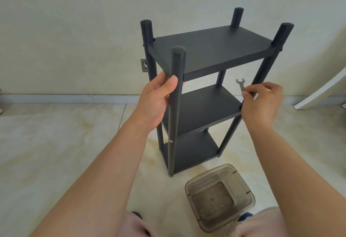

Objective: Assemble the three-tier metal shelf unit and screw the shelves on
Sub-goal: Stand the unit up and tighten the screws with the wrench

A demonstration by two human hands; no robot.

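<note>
At frame centre I see the dark grey three-tier metal shelf unit (206, 90) upright on the pale tiled floor (56, 143). My left hand (155, 101) grips its front-left post; my right hand (262, 101) pinches a small flat steel spanner (240, 84) at the middle shelf's right corner.

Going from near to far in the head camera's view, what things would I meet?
Plastic container → bottom shelf → middle shelf → top shelf → wall.
</note>
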